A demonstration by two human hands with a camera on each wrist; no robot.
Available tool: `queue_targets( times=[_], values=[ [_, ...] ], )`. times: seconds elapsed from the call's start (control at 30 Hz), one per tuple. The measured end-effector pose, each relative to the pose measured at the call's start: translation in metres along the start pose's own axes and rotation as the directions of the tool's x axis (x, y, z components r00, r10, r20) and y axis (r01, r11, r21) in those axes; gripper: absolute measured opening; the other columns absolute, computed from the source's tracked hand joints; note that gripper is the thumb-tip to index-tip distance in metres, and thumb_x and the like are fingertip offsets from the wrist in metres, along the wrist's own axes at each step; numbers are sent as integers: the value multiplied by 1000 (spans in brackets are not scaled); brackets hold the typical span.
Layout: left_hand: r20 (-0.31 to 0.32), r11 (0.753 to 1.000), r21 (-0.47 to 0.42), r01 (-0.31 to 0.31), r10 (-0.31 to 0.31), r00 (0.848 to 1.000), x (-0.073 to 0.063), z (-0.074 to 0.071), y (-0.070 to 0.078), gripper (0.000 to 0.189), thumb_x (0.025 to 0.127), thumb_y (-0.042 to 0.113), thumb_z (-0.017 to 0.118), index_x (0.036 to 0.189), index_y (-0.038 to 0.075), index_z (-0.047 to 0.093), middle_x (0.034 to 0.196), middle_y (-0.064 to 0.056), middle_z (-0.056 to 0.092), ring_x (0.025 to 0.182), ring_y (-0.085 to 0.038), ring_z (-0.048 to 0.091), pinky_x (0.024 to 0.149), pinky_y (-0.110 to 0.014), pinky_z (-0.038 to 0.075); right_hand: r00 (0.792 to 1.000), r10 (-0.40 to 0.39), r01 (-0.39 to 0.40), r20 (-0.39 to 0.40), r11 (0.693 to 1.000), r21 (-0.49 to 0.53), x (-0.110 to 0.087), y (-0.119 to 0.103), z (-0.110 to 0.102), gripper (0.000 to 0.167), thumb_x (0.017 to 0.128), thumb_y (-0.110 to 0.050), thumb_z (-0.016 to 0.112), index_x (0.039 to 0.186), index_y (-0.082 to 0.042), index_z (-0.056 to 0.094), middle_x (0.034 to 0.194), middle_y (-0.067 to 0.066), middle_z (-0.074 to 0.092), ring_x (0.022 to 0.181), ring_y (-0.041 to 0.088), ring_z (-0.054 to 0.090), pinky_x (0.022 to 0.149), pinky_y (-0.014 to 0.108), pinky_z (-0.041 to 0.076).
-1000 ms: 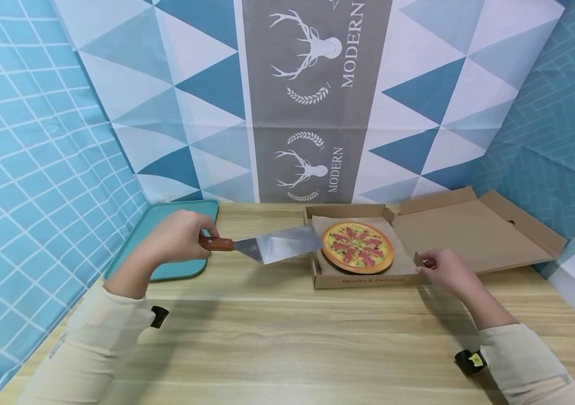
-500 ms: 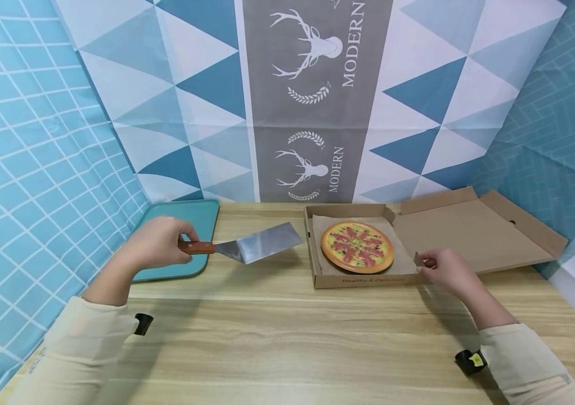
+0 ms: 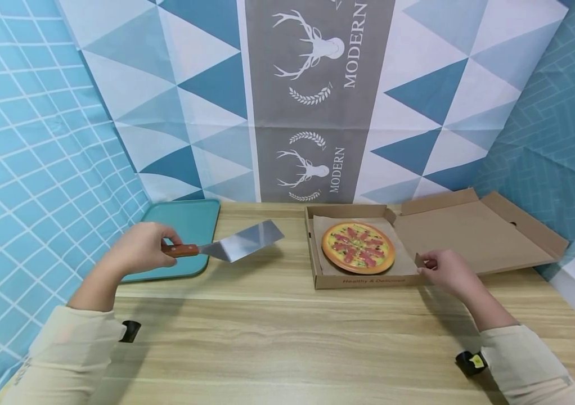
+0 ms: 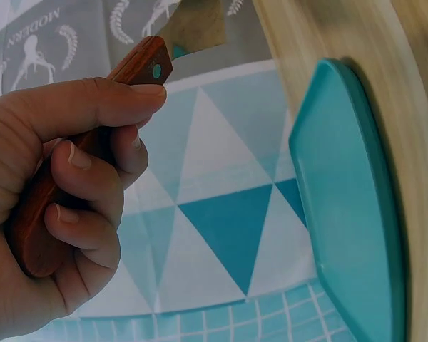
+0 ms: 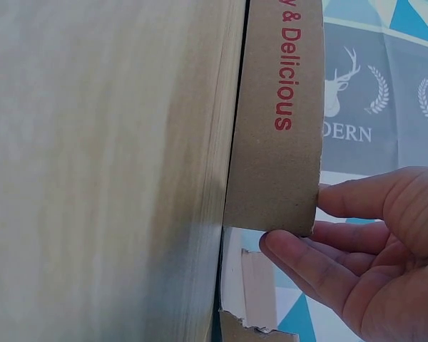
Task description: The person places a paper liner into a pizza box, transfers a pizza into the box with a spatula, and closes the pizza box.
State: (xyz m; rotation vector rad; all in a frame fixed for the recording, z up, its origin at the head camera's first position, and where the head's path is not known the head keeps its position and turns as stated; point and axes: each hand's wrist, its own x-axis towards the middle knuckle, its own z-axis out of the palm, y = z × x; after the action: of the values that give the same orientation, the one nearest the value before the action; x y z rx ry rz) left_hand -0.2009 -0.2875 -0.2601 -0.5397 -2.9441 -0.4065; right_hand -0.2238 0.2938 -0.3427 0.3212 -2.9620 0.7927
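The left hand [image 3: 142,246] grips the wooden handle of a spatula [image 3: 237,246]; the blade is in the air between a tray [image 3: 186,225] and a box [image 3: 368,281]. The pizza [image 3: 358,247] lies inside this open box, well apart from the blade. The tray occupies the back left corner of the desk [image 3: 287,337], the box stands near its back edge, and patterned walls [image 3: 313,101] are around. The right hand [image 3: 444,271] pinches the box's front right corner between thumb and fingers.
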Motion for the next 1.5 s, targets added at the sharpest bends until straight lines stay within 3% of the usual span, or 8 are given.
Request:
queue_targets(
  times=[0.5, 0.93, 1.07, 1.33, 1.5],
  values=[
    [-16, 990, 31, 135, -134, 991, -22, 3, -37, 25, 72, 13, 80, 93, 4, 73, 80, -5, 66, 65, -18, 56, 54, -36, 45, 1000, -20, 20, 11, 1000, -8, 4, -5, 2, 35, 88, -5, 67, 112, 19, 60, 96, 26, 67, 89, 39, 64, 73, 49, 54],
    [3, 967, 38, 251, -252, 968, -34, 7, -73, 28, 73, 15, 79, 97, 2, 73, 87, -15, 65, 69, -25, 55, 55, -40, 45, 999, -42, 42, 26, 999, 3, 7, -8, 5, 35, 89, -4, 65, 114, 20, 59, 96, 26, 67, 90, 39, 64, 71, 46, 54],
    [6, 955, 35, 294, -294, 956, -31, 10, -81, 29, 74, 16, 79, 98, 1, 72, 88, -16, 65, 69, -26, 55, 55, -41, 45, 998, -56, 56, 32, 998, 4, 6, -6, 3, 36, 90, -4, 65, 115, 20, 58, 99, 29, 66, 92, 41, 63, 72, 47, 54],
    [-14, 948, 33, 317, -316, 949, -6, 13, -87, 29, 77, 16, 77, 100, 1, 71, 89, -15, 65, 71, -28, 57, 58, -43, 46, 999, -31, 31, 31, 1000, -4, -3, 4, -4, 37, 90, -3, 63, 117, 21, 56, 102, 32, 64, 95, 44, 62, 70, 46, 55],
    [-22, 936, 19, 351, -351, 936, -5, 14, -93, 27, 76, 14, 76, 99, -1, 71, 90, -17, 66, 71, -29, 56, 57, -42, 46, 999, -42, 42, 24, 999, -17, -1, 4, -3, 37, 90, -5, 65, 116, 20, 58, 100, 30, 66, 93, 43, 63, 70, 46, 55]
  ],
)
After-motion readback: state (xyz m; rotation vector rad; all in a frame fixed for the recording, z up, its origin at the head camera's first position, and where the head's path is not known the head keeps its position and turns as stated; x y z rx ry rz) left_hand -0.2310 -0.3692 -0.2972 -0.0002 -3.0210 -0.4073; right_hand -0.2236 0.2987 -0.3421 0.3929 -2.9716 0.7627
